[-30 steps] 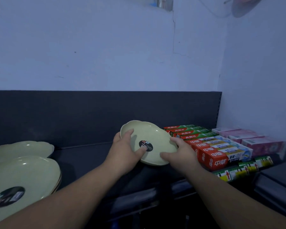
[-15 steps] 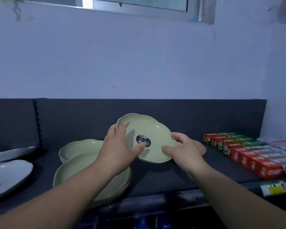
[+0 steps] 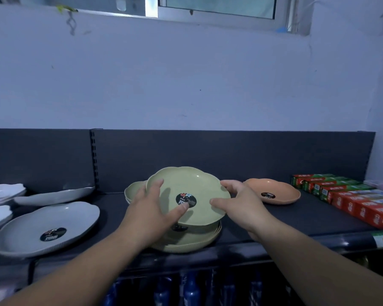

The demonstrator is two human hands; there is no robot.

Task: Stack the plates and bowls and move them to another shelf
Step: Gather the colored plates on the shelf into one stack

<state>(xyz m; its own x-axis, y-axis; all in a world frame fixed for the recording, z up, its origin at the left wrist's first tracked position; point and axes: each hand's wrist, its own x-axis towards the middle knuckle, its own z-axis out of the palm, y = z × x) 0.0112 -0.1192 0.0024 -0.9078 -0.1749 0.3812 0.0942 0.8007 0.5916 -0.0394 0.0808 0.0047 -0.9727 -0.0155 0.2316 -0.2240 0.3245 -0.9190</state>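
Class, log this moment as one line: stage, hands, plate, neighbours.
stage: stacking | left hand: holds green plate | right hand: holds same plate | plate: over green stack | neighbours: orange plate, grey plate

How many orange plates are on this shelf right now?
1. The orange plate lies on the shelf, right of the right hand, left of the toothpaste boxes. Others may sit out of frame.

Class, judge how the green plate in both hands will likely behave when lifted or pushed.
Probably stiff: the green plate shows no sag between the left hand and right hand. Likely light, given that loose hold. Its smooth sheen suggests it may slip.
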